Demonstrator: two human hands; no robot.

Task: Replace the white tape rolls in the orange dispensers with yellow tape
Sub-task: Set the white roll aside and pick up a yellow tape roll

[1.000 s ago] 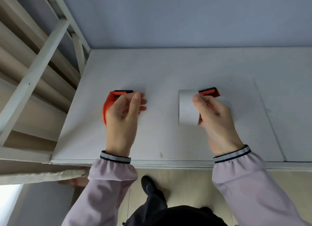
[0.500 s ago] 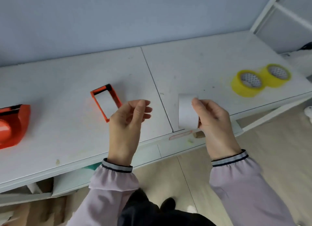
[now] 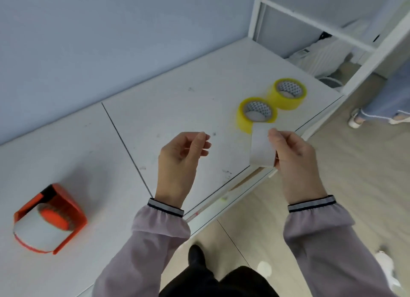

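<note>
Head view: right hand (image 3: 295, 157) pinches a white tape roll (image 3: 261, 144) over the desk (image 3: 177, 101) edge, hiding part of the near yellow roll (image 3: 255, 113); second yellow roll (image 3: 288, 93) touches it. Core patterns blur, nothing readable. Left hand (image 3: 179, 159) hangs loose, holding nothing. Orange dispenser (image 3: 50, 219), white roll inside, sits far left.
</note>
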